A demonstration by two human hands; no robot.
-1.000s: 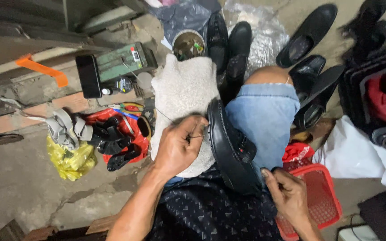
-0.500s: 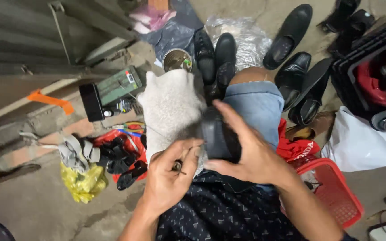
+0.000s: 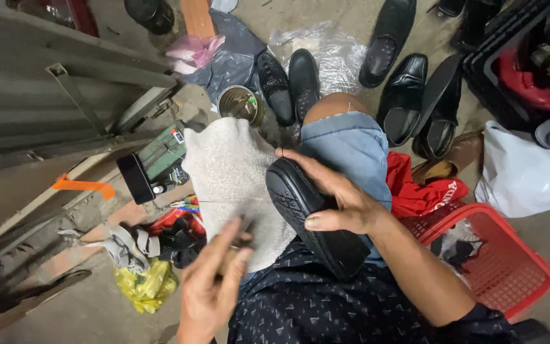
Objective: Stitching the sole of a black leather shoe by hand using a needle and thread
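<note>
Black rubber-soled shoe (image 3: 313, 216): one, lying on your lap between your two hands, sole turned up, toe pointing away from you; the tread is ribbed and dark, and the heel end rests against your dark patterned shirt (image 3: 300, 306).
Yellow crumpled plastic bag (image 3: 144, 286): one, on the ground at far left, just beside a heap of grey and black straps.
Left hand (image 3: 214, 280): yours, fingers pinched narrowly together on a small thin tool that is too blurred to name, held over the cloth.
Off-white towelling cloth (image 3: 230, 178): one, draped over your left knee, touching the shoe's left edge.
Round open metal tin (image 3: 240, 105): one, on the floor beyond the cloth.
Right hand (image 3: 338, 200): yours, wrapped over the shoe's side, thumb across the sole, holding it firmly.
Loose black leather shoes on the floor (image 3: 405, 95): at least five visible ahead of your knee.
Red plastic mesh basket (image 3: 510, 267): one, at your right.
</note>
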